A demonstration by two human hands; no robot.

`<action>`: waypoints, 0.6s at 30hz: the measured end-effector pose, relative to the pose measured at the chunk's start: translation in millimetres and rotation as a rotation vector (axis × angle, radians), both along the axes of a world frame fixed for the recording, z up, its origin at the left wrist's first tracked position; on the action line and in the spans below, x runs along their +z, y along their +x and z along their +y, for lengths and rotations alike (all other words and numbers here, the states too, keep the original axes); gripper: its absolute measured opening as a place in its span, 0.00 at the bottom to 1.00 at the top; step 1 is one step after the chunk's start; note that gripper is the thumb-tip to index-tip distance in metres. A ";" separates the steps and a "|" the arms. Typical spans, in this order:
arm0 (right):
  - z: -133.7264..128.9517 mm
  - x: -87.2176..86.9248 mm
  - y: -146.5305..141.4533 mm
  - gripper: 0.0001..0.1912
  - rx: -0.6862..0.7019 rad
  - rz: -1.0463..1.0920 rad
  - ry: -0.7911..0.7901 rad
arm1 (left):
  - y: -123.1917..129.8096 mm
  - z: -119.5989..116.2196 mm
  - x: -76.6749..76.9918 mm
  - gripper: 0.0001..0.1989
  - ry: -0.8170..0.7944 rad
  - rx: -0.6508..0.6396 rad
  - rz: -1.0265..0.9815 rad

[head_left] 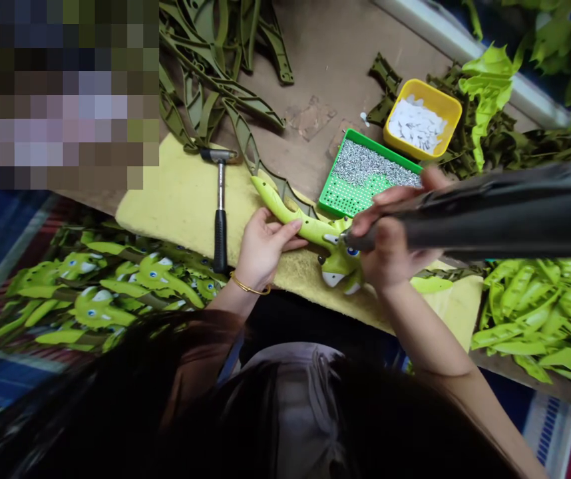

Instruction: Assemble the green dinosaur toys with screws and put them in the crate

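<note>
My left hand pinches the long curved part of a lime-green plastic dinosaur-like toy against the yellow cloth pad. My right hand wraps round a dark power screwdriver, blurred by motion. The tool's tip meets the toy beside its white horn and blue eye; a screw there is too small to make out. A dark olive ribbed plastic piece lies under and behind the toy. Just beyond my right hand stands a green perforated tray of small silver screws.
A hammer lies left on the pad. The yellow tub holds small white pieces. Olive parts pile up behind, lime-green parts at right. Toys with blue eyes heap at lower left. The top-left corner is pixelated.
</note>
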State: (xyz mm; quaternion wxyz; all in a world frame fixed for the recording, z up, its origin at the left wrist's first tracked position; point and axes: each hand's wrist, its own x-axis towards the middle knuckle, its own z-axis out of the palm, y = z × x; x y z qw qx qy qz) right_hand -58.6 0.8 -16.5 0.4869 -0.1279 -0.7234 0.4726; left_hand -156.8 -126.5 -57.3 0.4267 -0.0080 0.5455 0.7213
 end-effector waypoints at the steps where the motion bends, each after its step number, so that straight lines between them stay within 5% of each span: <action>1: 7.9 4.2 -7.1 0.21 -0.045 0.127 -0.014 | 1.3 0.6 0.8 0.22 -0.005 -0.009 -0.002; 3: 27.5 5.0 -22.3 0.17 -0.171 0.314 -0.017 | 4.8 2.5 1.9 0.21 -0.022 -0.043 -0.019; 6: 53.4 -9.5 -37.0 0.17 -0.333 0.263 0.011 | 9.7 5.5 0.7 0.18 -0.038 -0.093 -0.056; 11: 59.7 -31.3 -28.6 0.18 -0.329 0.001 -0.097 | 10.3 6.2 -5.8 0.20 0.008 -0.104 -0.063; 18: 58.4 -33.4 -24.3 0.20 -0.342 -0.033 -0.108 | 9.2 4.7 -6.7 0.24 0.054 -0.112 -0.061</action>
